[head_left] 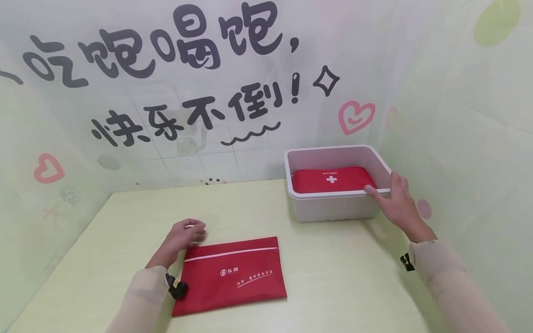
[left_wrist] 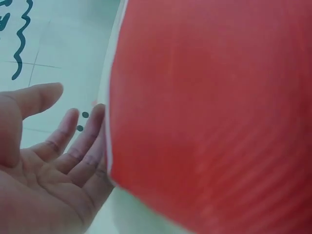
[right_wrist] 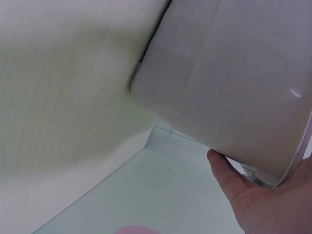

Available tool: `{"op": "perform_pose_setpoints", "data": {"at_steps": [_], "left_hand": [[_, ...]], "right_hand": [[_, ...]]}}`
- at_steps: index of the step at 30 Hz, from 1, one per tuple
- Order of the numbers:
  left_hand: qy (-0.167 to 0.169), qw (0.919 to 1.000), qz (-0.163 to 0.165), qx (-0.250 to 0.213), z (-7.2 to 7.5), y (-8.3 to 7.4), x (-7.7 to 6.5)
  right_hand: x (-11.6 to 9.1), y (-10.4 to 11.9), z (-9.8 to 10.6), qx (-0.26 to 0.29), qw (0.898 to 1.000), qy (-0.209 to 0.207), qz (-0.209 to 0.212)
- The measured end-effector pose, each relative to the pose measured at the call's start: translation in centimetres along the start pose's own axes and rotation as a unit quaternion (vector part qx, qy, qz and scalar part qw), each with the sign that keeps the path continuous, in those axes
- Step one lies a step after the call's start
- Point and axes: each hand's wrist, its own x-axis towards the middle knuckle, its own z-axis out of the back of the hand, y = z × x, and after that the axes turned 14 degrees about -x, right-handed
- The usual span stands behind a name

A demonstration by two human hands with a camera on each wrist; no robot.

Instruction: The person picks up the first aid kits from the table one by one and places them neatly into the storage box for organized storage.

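At the right, a light grey plastic storage bin (head_left: 333, 208) stands on the table, and my right hand (head_left: 399, 203) grips its front right corner by the rim. The thumb lies at the front rim and the fingers at the right side; the right wrist view shows fingers against the bin's outer wall. Inside the bin sits a red first aid pouch (head_left: 308, 182) with a white cross. A flat red document bag (head_left: 233, 286) with a white line and printed lettering lies nearer to me. Beside its upper left corner is my left hand (head_left: 187, 236), fingers loosely bent and holding nothing.
The pale wood-look table (head_left: 233, 208) meets a printed cloth wall (head_left: 250, 162) at the back, with large dark lettering. Another cloth wall (head_left: 466, 138) rises close to the bin on the right. Small black wrist cameras sit at both sleeves.
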Motion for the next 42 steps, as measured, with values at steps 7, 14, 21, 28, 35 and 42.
{"op": "perform_pose_setpoints", "data": {"at_steps": [7,14,21,28,35,42], "left_hand": [[0.019,0.9983,0.023,0.05,1.2,-0.7,0.1],[0.051,0.9957,0.045,0.063,2.2,-1.4,-0.5],[0.067,0.9946,0.044,0.065,2.2,-1.5,-0.7],[0.108,0.991,0.008,0.08,1.4,-1.3,-0.6],[0.144,0.9865,0.007,0.078,1.2,-1.3,-0.7],[0.191,0.9795,-0.001,0.063,1.4,-1.1,-0.6]], "right_hand": [[0.0,0.0,-0.1,0.002,1.0,-0.004,0.005],[0.0,-0.1,-0.1,-0.001,1.0,-0.002,0.002],[0.0,-0.1,-0.2,-0.009,1.0,-0.003,-0.002],[-0.1,0.0,-0.2,-0.007,1.0,-0.005,-0.001],[0.0,-0.1,-0.2,-0.006,1.0,-0.001,-0.001],[0.0,-0.1,-0.1,-0.004,1.0,-0.001,-0.002]]}}
